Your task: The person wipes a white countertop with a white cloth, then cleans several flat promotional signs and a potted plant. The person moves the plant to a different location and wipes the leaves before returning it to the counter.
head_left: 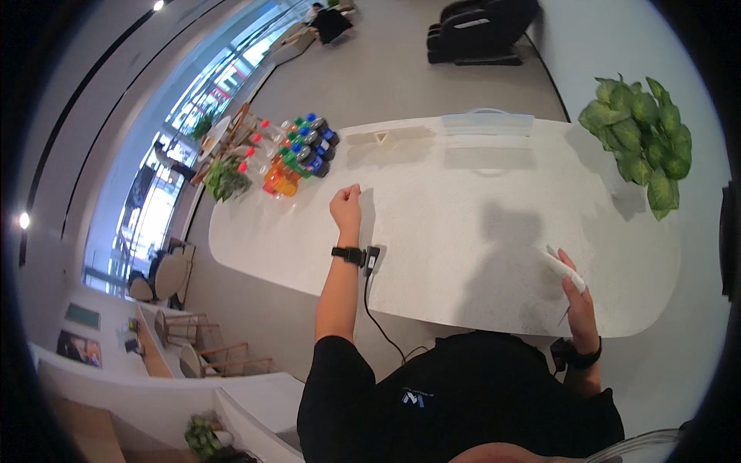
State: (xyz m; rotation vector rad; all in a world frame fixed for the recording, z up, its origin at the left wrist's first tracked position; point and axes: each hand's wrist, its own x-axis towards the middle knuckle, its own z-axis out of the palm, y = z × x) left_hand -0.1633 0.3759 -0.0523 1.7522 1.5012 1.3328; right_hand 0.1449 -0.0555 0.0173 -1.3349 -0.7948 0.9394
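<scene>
My left hand (346, 204) is raised over the white table (417, 231), its fingers curled into a fist; whatever may be inside them is hidden. Just beyond it to the left stands a group of drink bottles (297, 150) with red, green and blue caps, holding clear, orange and dark drinks. On the right, near the table's front edge, my right hand (580, 297) grips a slim white object (566, 270) between thumb and fingers. Its kind is not clear from here. Both wrists carry black straps with small devices.
A clear bluish plastic bin (488, 125) stands at the far edge, with a small triangular piece (380, 137) left of it. Leafy plants flank the table, a large one (641, 139) at right, another (225, 179) at left. A black cable (378, 324) hangs from my left wrist.
</scene>
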